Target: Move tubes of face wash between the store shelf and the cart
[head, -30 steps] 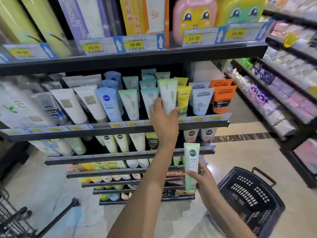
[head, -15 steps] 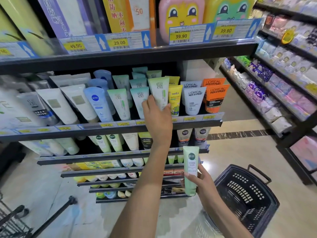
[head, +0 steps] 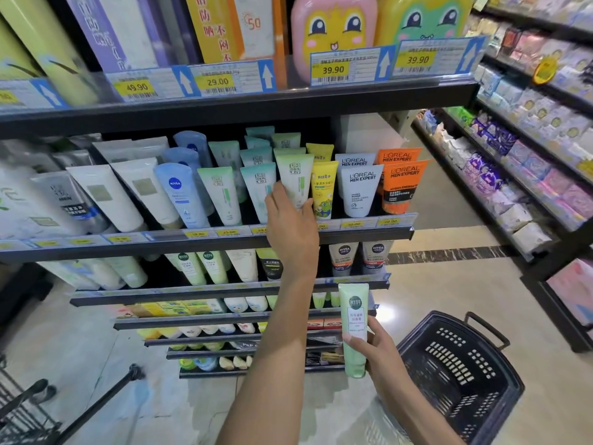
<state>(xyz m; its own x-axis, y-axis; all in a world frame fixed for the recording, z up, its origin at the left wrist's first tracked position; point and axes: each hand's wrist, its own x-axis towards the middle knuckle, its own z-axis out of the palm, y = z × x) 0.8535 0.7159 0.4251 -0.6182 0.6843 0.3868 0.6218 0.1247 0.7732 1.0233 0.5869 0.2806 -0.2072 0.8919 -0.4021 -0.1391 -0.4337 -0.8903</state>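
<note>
The left hand (head: 292,231) grips a pale yellow-green plastic tube (head: 294,179) standing on the black store shelf (head: 205,240). The right hand (head: 380,354) holds a mint-green face wash tube (head: 354,329) upright, beside the dark plastic basket (head: 462,377).

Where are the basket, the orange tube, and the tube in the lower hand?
basket (head: 431,329), head view, near rim.
orange tube (head: 402,187), head view, front label.
green tube (head: 353,319), head view, printed label, held by the right hand (head: 382,351).
</note>
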